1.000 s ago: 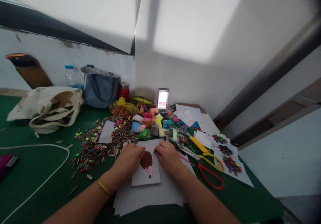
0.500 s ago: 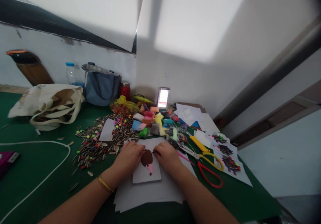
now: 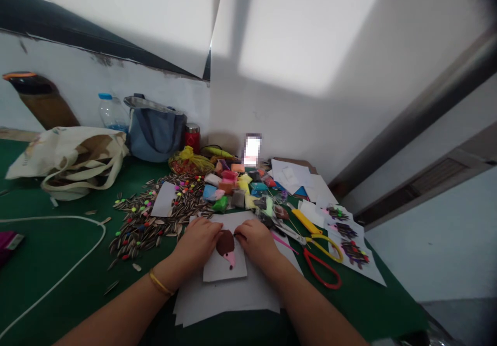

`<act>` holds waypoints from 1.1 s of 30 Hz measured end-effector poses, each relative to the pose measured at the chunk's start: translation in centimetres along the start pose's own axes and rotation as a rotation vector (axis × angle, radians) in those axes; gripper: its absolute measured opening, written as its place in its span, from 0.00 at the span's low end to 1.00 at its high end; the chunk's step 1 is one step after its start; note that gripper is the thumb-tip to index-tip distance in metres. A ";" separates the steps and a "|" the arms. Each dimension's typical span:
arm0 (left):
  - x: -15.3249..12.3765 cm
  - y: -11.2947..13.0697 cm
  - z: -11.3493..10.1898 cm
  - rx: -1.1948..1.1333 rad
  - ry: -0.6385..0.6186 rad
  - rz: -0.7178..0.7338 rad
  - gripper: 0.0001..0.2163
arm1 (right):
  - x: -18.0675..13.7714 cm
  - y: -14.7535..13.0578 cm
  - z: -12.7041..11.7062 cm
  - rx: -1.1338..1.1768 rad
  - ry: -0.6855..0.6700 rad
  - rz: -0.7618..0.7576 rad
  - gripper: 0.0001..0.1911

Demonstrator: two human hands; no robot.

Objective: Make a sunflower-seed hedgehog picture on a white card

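A small white card [image 3: 223,268] lies on a stack of white paper [image 3: 229,299] on the green table. On the card sits a brown clay hedgehog shape [image 3: 225,243] with a pink snout. My left hand [image 3: 198,242] rests at the card's left edge, fingers curled and pressing at the brown clay. My right hand [image 3: 258,242] is at the card's right edge, fingertips pinched against the clay's upper right side. A gold bangle [image 3: 160,284] is on my left wrist.
A heap of sunflower seeds with coloured beads [image 3: 149,216] lies to the left. Clay blocks [image 3: 233,188] sit behind the card. Yellow scissors [image 3: 318,235] and red scissors [image 3: 322,271] lie to the right, beside finished hedgehog cards [image 3: 351,247]. Bags [image 3: 73,157], a bottle [image 3: 108,110] and a white cord [image 3: 58,279] are on the left.
The camera view drifted slightly; both hands stay at the clay hedgehog with only small finger movements.
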State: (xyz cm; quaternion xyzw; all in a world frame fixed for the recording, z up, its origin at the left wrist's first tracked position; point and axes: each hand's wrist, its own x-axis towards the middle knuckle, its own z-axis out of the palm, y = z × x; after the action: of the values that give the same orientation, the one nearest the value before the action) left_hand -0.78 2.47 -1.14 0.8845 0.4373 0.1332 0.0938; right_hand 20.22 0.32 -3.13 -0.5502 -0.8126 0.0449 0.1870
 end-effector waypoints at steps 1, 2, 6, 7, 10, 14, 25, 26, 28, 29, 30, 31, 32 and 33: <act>0.0 0.0 0.0 0.001 0.000 0.000 0.12 | 0.0 0.0 0.0 -0.004 0.000 0.003 0.06; 0.0 -0.1 0.1 0.004 -0.002 0.000 0.12 | 0.0 0.0 0.0 -0.005 -0.002 0.006 0.05; 0.0 0.0 0.0 0.018 -0.007 0.002 0.12 | -0.1 -0.1 0.0 0.021 -0.002 0.017 0.06; 0.0 0.1 0.0 0.018 -0.009 0.002 0.12 | -0.1 -0.1 0.1 0.027 0.002 0.019 0.06; 0.0 0.2 -0.1 0.013 -0.012 -0.003 0.13 | -0.1 0.0 0.2 0.027 0.005 0.022 0.05; 0.0 0.2 -0.1 0.000 0.000 0.000 0.13 | 0.0 -0.1 0.3 0.021 -0.001 0.020 0.03; 0.0 0.1 -0.1 -0.011 -0.010 -0.006 0.13 | -0.4 -0.2 -0.7 -0.014 -0.019 -0.037 0.10; 0.0 0.1 -0.1 -0.013 -0.004 -0.005 0.12 | -0.5 -0.2 -0.7 -0.006 -0.015 -0.041 0.11; 0.0 0.1 -0.2 -0.014 0.003 -0.002 0.12 | -0.6 0.0 -0.8 0.012 -0.012 -0.041 0.12; -0.1 0.1 -0.2 -0.015 0.004 -0.001 0.12 | -0.6 0.1 -0.9 0.018 -0.010 -0.038 0.12; -0.1 0.1 -0.2 -0.015 0.005 0.001 0.12 | -0.7 0.1 -0.9 0.022 -0.005 -0.035 0.13; -0.1 0.1 -0.2 -0.015 0.004 0.003 0.12 | -0.7 0.1 -1.1 0.025 0.002 -0.036 0.13; -0.1 0.1 -0.1 -0.015 0.003 0.004 0.12 | -0.8 0.1 -1.3 0.026 0.009 -0.039 0.13; 0.0 0.0 -0.1 -0.015 0.002 0.003 0.12 | -0.9 0.1 -1.5 0.026 0.011 -0.042 0.14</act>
State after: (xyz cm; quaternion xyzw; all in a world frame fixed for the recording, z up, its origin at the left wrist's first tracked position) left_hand -0.80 2.41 -1.05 0.8843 0.4349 0.1377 0.0997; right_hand 21.12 -0.69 -1.97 -0.5310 -0.8221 0.0487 0.1995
